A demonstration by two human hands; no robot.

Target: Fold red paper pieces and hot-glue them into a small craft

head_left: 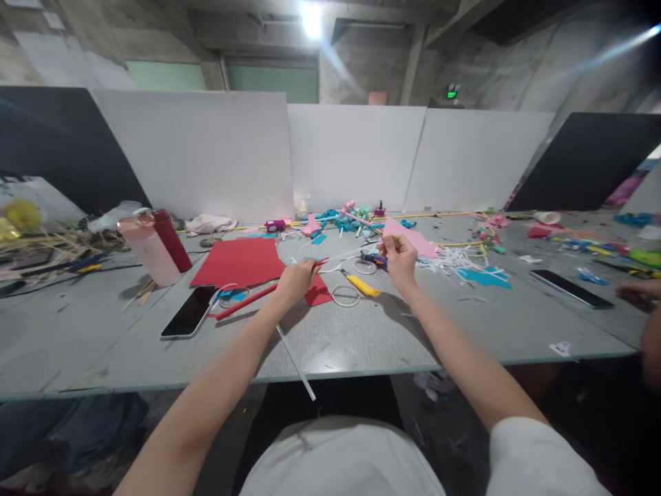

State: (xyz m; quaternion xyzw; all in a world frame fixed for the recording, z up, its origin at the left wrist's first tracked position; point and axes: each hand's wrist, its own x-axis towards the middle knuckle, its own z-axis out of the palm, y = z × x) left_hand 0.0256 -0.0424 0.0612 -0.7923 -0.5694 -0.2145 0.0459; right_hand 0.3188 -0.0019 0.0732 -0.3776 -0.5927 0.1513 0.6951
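My left hand is closed on a red strip whose tip shows past the fingers. Below it a white stick slants down over the table's front edge; whether the hand holds it I cannot tell. My right hand pinches one end of a thin translucent strip that stretches across toward my left hand. A red rolled stick lies under my left forearm. Between the hands rest a yellow-handled cutter, a white ring and a small red paper piece. Pink paper lies behind my right hand.
Red sheets, a phone, a pink bottle and a red bottle are at the left. White paper scraps, blue paper and another phone lie right. Another person's hand is at the far right.
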